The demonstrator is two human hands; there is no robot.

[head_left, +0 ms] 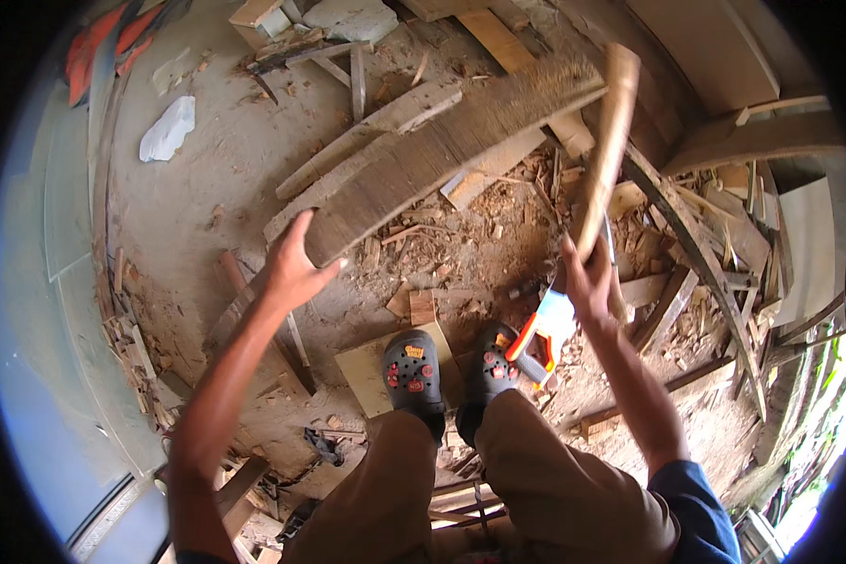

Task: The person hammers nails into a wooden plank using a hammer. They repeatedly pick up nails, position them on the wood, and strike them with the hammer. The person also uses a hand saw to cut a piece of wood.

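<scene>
My left hand [296, 265] is closed around the near end of a long, weathered wooden plank [442, 141], its thumb on the near side. The plank slants up and away to the right. My right hand [589, 282] grips a pale wooden stick [611, 141], raised so its far end overlaps the plank's far end. Beside that hand is a handsaw [539, 343] with an orange and grey handle pointing toward my feet. Part of its blade passes behind my right hand; whether my fingers also hold it I cannot tell.
My clogs [412, 368] stand among wood chips, one on a flat board [362, 371]. Loose planks and offcuts [423, 305] litter the ground. A curved wooden strip [700, 254] and stacked boards [808, 244] lie at right. A pale wall [56, 226] runs along the left.
</scene>
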